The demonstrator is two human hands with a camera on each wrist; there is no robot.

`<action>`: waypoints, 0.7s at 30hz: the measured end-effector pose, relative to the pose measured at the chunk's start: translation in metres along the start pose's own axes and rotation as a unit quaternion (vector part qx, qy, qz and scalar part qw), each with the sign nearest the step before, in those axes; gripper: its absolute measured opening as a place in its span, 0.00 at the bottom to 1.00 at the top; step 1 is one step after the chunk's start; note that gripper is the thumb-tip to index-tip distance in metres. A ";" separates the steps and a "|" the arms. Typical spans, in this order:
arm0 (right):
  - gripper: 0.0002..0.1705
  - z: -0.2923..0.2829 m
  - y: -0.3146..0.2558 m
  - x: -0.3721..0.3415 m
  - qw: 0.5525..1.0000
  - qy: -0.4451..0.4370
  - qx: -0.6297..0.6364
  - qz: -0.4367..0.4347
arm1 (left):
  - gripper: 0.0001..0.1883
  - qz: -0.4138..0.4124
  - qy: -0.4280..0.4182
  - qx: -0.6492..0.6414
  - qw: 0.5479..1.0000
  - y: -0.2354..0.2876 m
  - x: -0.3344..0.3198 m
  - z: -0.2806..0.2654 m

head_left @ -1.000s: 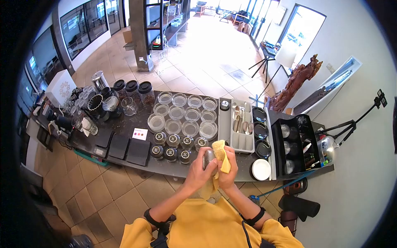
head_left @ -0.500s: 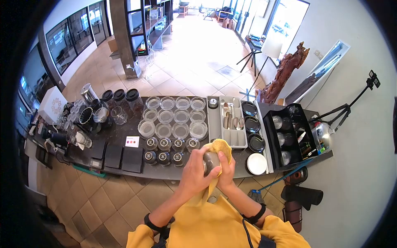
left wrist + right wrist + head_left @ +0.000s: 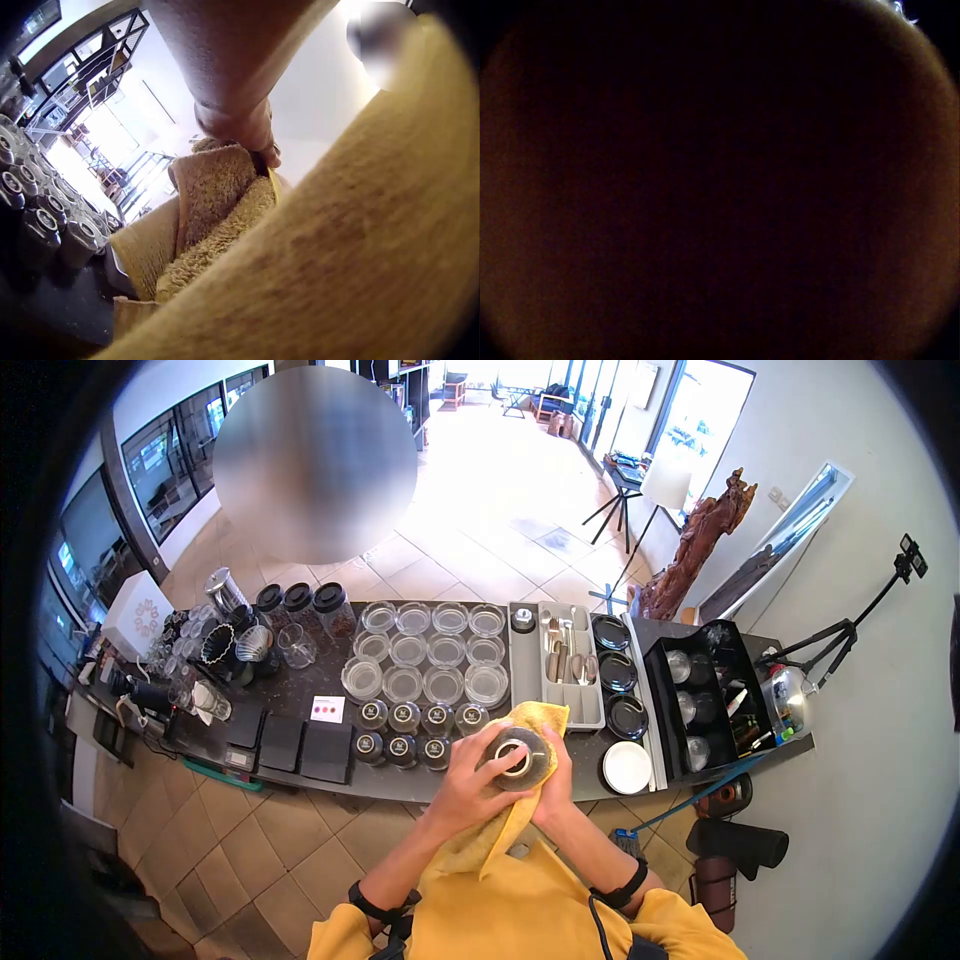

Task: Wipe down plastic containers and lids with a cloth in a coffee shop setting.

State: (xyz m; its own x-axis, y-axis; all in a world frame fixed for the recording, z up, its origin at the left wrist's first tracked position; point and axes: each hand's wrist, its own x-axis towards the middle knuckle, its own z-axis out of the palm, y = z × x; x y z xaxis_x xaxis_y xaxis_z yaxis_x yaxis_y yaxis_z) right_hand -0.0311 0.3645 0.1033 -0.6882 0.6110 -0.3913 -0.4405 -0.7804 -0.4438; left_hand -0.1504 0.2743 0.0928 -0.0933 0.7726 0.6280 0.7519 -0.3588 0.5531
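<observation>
In the head view, a smoky grey glass is held above the front edge of the counter, its round end with a pale ring turned up to the camera. My left hand grips it from the left, fingers reaching across that end. On the other side my right hand holds a yellow cloth against the glass. The cloth wraps behind the glass and trails down in front of the yellow top. Close folds of the cloth fill much of the left wrist view. The right wrist view is almost wholly dark.
Several upturned glasses stand left of the hands, with rows of clear glass dishes behind. A cutlery tray, black saucers, a white plate and a black organizer lie rightward. Black scales sit on the left.
The glass has turned from lying sideways between the hands to showing its round end upward. More cloth now hangs down to the left, below the hands.
</observation>
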 end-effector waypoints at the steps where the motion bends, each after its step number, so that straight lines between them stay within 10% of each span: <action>1: 0.25 -0.001 0.001 0.001 1.000 0.000 0.000 0.001 | 0.36 0.003 0.031 -0.015 0.999 0.000 0.000 0.000; 7: 0.26 -0.020 0.004 0.007 0.947 -0.027 -0.246 -0.207 | 0.33 -0.026 0.095 -0.079 0.992 -0.003 0.001 0.000; 16: 0.34 -0.029 0.000 0.004 0.708 -0.107 -0.503 -0.485 | 0.39 -0.065 0.157 -0.286 0.943 -0.009 0.008 0.003; 21: 0.35 -0.040 -0.020 0.001 0.694 -0.189 -0.492 -0.490 | 0.44 -0.049 0.167 -0.261 0.949 -0.005 0.016 -0.007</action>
State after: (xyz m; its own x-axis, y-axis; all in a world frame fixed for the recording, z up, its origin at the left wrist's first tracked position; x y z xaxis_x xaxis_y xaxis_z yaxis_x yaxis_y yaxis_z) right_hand -0.0001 0.3860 0.0795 -0.5207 0.5604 0.6441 -0.3249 0.5675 -0.7565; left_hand -0.1599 0.2852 0.1042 -0.4136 0.6382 0.6493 0.3102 -0.5717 0.7595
